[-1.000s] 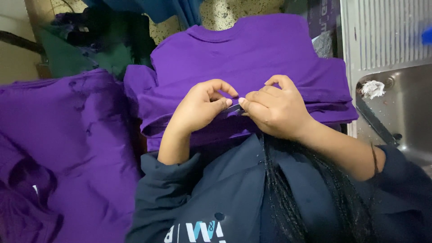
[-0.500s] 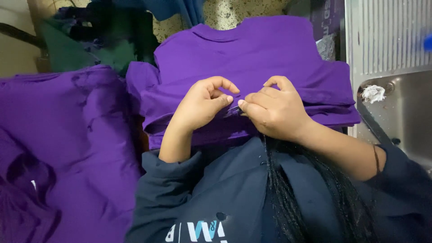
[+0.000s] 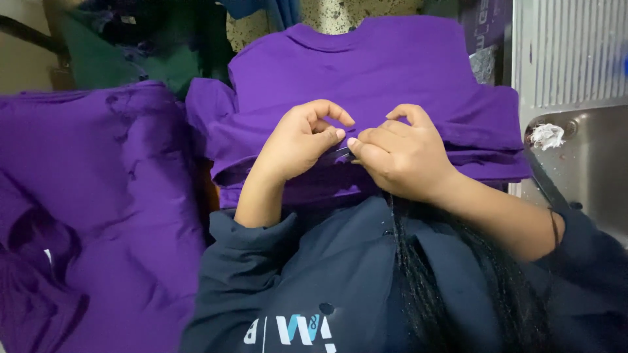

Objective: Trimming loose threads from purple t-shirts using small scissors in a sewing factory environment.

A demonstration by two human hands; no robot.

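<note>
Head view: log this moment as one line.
left hand: pinching small dark thing | right hand: pinching same | under hands: folded purple shirt | left side: purple shirt pile | right side: metal sink

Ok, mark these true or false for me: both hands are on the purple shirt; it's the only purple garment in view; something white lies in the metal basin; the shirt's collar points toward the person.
1. Both hands, left hand and right hand, meet on the folded purple shirt: true.
2. It is the only purple garment: false, a purple pile lies to its left.
3. A white scrap lies in the metal basin: true.
4. The collar points toward the person: false, it lies at the far edge.
</note>
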